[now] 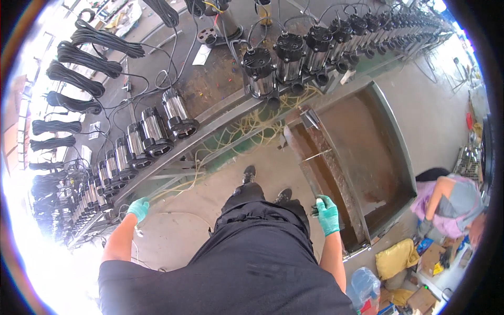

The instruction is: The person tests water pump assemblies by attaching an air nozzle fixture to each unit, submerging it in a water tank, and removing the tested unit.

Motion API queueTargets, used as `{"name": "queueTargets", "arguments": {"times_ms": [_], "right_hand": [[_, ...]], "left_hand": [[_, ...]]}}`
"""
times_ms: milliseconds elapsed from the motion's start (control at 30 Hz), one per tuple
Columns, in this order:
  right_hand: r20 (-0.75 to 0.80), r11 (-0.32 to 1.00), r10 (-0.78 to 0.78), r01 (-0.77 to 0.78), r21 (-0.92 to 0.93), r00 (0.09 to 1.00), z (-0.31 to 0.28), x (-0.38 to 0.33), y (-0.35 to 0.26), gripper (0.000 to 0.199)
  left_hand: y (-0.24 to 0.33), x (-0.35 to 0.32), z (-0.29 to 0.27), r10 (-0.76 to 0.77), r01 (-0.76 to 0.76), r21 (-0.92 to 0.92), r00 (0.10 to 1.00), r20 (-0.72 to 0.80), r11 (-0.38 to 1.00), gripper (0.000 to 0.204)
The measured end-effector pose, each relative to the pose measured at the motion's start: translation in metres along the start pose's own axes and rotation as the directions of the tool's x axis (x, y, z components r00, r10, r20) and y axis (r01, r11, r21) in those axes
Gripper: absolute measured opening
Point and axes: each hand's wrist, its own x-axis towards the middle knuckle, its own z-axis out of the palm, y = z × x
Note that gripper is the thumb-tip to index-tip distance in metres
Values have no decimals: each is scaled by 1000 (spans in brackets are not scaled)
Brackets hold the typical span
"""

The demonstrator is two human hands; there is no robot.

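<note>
My left hand (139, 208), in a green glove, is at the edge of the long workbench (210, 89). Its fingers look closed; a thin pale wire (137, 231) shows just below it, and I cannot make out what is in the grip. The right hand (327, 214), gloved the same way, is beside the near rim of a large metal tank (389, 113). Its fingers are curled inward, hiding whatever may be in them. Nearest to my left hand on the bench are steel-and-black pumps (177, 113) in a row, lying tilted at the edge.
Upright pumps (261, 71) line the right side of the bench. Coiled black cables (79, 79) lie along the left. Brown liquid is in the tank's narrow section (325, 170). Pale tubing (252, 123) tangles under the bench. At right a co-worker (449, 202) bends near boxes and a yellow sack (395, 258).
</note>
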Motion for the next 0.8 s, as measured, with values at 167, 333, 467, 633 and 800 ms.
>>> {"name": "queueTargets", "arguments": {"times_ms": [167,333,467,633,800], "right_hand": [[65,1000,29,-28,-6,997,-14,6,-1,22],[195,1000,22,-18,-20,980,-8,16,-19,24],[272,999,-15,26,-36,962,29,49,-49,24],[297,991,-136,128,48,945,106,119,-107,41],[240,985,-169,168,23,956,199,213,-146,66]], "left_hand": [[-28,-42,13,89,-78,160,994,-60,984,35],[-24,-48,42,155,-141,333,988,-15,932,24],[-25,-56,59,-2,30,280,995,-102,960,31],[-21,-64,68,-80,88,309,996,-37,947,37],[-31,-58,68,-141,72,376,977,162,924,39]]}}
